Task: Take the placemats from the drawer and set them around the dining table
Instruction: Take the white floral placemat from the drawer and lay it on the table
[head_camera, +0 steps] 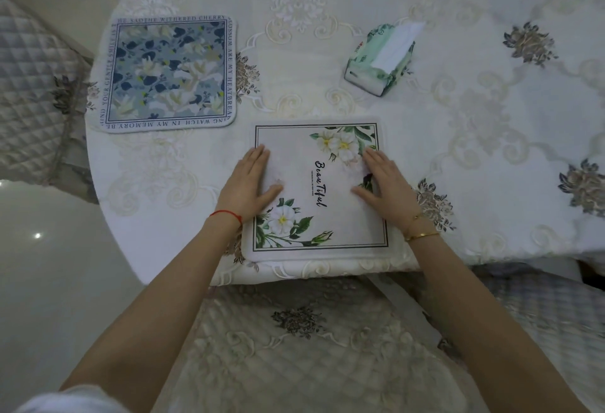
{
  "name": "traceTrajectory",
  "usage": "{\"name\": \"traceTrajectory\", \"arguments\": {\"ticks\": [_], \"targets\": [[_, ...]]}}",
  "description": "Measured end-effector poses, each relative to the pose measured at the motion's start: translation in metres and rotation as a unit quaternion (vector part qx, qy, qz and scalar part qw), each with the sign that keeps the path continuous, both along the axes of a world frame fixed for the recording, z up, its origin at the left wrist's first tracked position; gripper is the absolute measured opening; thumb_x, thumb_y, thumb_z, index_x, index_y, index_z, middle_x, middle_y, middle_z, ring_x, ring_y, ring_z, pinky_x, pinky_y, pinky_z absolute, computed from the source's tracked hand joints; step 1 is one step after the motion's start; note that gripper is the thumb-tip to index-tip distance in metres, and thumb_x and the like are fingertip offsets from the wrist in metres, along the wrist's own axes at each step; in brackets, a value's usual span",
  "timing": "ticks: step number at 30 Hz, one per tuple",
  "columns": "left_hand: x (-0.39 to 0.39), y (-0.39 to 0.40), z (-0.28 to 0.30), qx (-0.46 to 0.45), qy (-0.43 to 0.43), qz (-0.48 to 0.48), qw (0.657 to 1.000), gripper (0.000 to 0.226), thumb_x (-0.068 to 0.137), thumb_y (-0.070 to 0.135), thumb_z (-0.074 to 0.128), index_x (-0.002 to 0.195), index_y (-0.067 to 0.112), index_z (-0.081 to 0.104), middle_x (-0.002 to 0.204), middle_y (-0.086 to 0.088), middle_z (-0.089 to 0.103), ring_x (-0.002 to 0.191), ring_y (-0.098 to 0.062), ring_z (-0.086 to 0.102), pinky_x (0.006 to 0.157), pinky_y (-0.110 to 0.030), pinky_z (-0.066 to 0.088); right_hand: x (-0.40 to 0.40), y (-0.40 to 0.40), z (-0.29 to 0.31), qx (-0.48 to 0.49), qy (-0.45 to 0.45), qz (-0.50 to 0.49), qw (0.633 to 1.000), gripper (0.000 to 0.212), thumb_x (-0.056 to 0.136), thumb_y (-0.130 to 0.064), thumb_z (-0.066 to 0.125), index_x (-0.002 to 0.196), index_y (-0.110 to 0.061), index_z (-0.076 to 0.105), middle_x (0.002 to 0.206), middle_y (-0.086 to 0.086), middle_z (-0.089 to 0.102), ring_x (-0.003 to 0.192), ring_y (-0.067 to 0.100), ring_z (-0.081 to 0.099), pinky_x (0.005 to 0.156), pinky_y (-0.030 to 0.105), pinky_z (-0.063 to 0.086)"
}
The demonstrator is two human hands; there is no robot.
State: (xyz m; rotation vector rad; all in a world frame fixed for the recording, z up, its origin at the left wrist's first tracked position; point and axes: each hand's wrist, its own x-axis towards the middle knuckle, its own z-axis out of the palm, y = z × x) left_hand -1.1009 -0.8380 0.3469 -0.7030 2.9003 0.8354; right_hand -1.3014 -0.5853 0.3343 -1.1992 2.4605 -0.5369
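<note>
Left hand (250,183) flat, fingers spread, pressing white floral placemat (316,190) near its left side; right hand (384,186) likewise flat near right side. Blue floral placemat (168,73) lies far-left on dining table (458,150). Tissue pack (379,58) beyond, apart. Risk: white mat sits close to table edge; tablecloth slip could shift it off.

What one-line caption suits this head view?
Both hands, left and right, flatten a white floral placemat beside a blue floral placemat.
</note>
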Motion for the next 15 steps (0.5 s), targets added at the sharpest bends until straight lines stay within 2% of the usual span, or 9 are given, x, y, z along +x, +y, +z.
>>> {"name": "traceTrajectory", "arguments": {"ticks": [4,7,11,15], "targets": [[0.022,0.003,0.002,-0.009,-0.020,0.006,1.000,0.078,0.092,0.043,0.055,0.152,0.010,0.017,0.161,-0.005,0.011,0.148,-0.020,0.007,0.121,-0.033,0.005,0.005,0.013,0.005,0.027,0.022,-0.019,0.999,0.074,0.095,-0.048,0.049,0.153,-0.012,0.019,0.161,0.002,0.015,0.149,0.017,0.007,0.122,0.034,0.004],[0.036,0.023,0.006,-0.018,-0.009,-0.012,1.000,0.078,0.092,0.044,0.055,0.152,0.012,0.016,0.160,-0.003,0.010,0.148,-0.017,0.003,0.120,-0.029,0.001,0.034,0.007,0.009,0.018,0.045,0.020,0.999,0.071,0.098,-0.044,0.047,0.153,-0.009,0.018,0.161,0.006,0.013,0.149,0.018,0.003,0.121,0.032,0.002],[0.047,0.056,0.007,-0.011,0.000,-0.044,0.999,0.078,0.093,0.045,0.053,0.153,0.015,0.012,0.159,0.002,0.005,0.146,-0.010,-0.002,0.120,-0.030,0.002,0.088,-0.001,0.003,0.017,0.008,0.077,0.997,0.074,0.096,-0.051,0.037,0.153,-0.009,0.017,0.161,0.005,0.011,0.149,0.019,0.002,0.122,0.036,0.006],[0.058,0.070,0.000,-0.005,-0.025,-0.047,0.999,0.082,0.093,0.045,0.053,0.153,0.017,0.007,0.161,0.003,0.000,0.148,-0.013,-0.003,0.120,-0.030,0.005,0.106,0.006,-0.004,0.019,0.005,0.067,0.998,0.075,0.096,-0.052,0.036,0.154,-0.011,0.012,0.162,0.003,0.008,0.150,0.018,0.001,0.122,0.034,0.005]]}}
